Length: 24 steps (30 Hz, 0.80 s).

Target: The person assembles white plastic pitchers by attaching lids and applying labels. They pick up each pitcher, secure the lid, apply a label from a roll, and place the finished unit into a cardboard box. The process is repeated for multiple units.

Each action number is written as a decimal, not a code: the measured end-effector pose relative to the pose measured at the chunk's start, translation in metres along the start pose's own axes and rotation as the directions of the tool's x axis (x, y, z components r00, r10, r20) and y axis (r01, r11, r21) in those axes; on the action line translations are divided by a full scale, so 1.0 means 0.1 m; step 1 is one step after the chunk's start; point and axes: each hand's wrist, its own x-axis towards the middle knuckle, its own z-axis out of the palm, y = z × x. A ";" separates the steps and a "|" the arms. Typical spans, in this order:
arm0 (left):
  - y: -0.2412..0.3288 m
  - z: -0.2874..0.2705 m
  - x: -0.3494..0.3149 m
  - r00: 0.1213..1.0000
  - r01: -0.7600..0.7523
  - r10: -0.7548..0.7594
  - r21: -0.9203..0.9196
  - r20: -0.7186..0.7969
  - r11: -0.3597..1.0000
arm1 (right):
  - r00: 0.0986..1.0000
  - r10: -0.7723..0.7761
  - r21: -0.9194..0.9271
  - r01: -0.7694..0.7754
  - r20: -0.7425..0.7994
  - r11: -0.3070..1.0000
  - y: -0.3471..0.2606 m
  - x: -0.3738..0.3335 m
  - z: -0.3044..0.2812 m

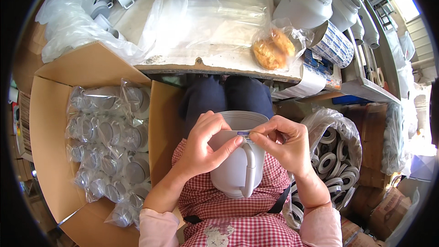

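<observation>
A light grey plastic jug (228, 169) with a looped handle stands in my lap, its round mouth upward and the handle facing me. My left hand (204, 148) grips the jug's rim at the left, fingers over the edge and thumb by a small label. The blue-and-white label (244, 136) lies on the outside of the jug just below the rim, above the handle. At its right end my right hand (284, 142) pinches the label between thumb and forefinger, the other fingers curled.
An open cardboard box (48, 142) at left holds several bagged grey cups. Ahead, the worktable (201, 61) carries plastic film, grey jars (305, 4), bagged bread (273, 49) and a roll of labels (336, 45). A plastic-lined container of grey rings (327, 162) stands at right.
</observation>
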 end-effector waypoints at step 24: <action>0.98 -0.01 -0.19 0.863 -0.226 0.454 0.637 -0.219 0.737 | 0.992 0.122 0.342 -0.116 0.004 0.932 0.84 -0.59 -0.62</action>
